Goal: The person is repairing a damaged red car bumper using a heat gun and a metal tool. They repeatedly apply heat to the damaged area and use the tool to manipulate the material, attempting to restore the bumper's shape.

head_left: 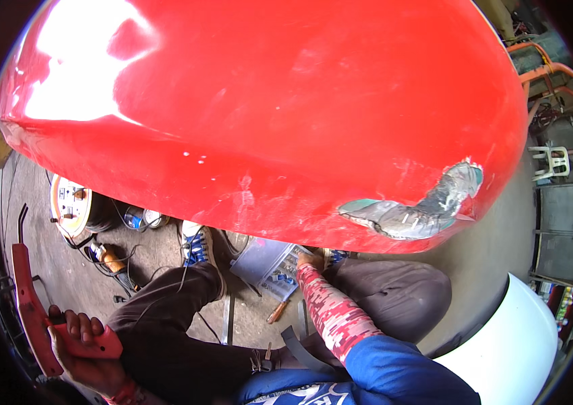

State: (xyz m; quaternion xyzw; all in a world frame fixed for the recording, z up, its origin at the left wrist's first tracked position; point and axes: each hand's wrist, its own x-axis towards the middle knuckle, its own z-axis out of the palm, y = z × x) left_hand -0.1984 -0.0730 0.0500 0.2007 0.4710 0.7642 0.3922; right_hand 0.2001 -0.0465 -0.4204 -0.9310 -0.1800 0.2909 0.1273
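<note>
My left hand [87,351] is wrapped round the grip of a red hot stapler [26,297], raised at the lower left, with thin metal prongs at its tip. A clear plastic compartment case [249,260] lies open on the floor between my feet, small parts in its sections. Into its right side reaches my right hand [310,260]; the fingers are mostly hidden, so their grip does not show. Above spans a large glossy red panel [266,121]. Near its lower right edge is a curved, rough grey damaged patch [421,209] with small metal bits along it.
A cable reel [70,206] and an orange-and-black power tool [107,260] with loose cords lie on the left floor. A screwdriver [277,312] rests below the case. At the right are a white panel [502,344], a white plastic stool [550,162] and an orange metal frame [553,71].
</note>
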